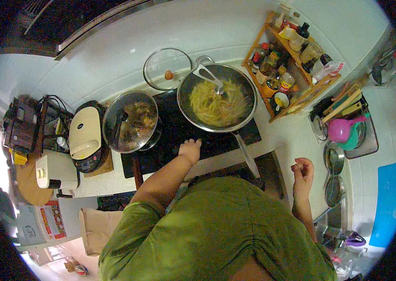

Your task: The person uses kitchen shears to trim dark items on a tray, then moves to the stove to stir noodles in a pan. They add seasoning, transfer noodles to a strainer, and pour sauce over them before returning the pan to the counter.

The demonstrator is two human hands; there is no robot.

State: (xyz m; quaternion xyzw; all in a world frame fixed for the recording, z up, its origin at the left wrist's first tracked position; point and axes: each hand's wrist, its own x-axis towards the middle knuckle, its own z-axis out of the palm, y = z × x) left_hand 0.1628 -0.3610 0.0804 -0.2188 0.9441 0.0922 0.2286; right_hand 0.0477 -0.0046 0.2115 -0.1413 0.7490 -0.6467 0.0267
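My left hand (pixel 190 151) rests at the front part of the black glass cooktop (pixel 173 123), fingers pointing away from me, holding nothing. Beyond it to the right is a large pan (pixel 217 128) under a glass lid, with pale strips of food (pixel 215 105) showing through and a long handle (pixel 248 158) towards me. A second lidded pan (pixel 130 121) with dark, chunky food stands on the left. My right hand (pixel 303 168) is raised at the right near the counter, fingers curled, with no held thing visible. A loose glass lid (pixel 167 69) leans on the wall behind.
A wooden rack (pixel 271 24) of bottles and jars stands at the back right. Right of it are a pink ladle (pixel 340 130) and two metal bowls (pixel 334 158). A cream electric appliance (pixel 85 133) and a white box-shaped appliance (pixel 57 168) sit on the left.
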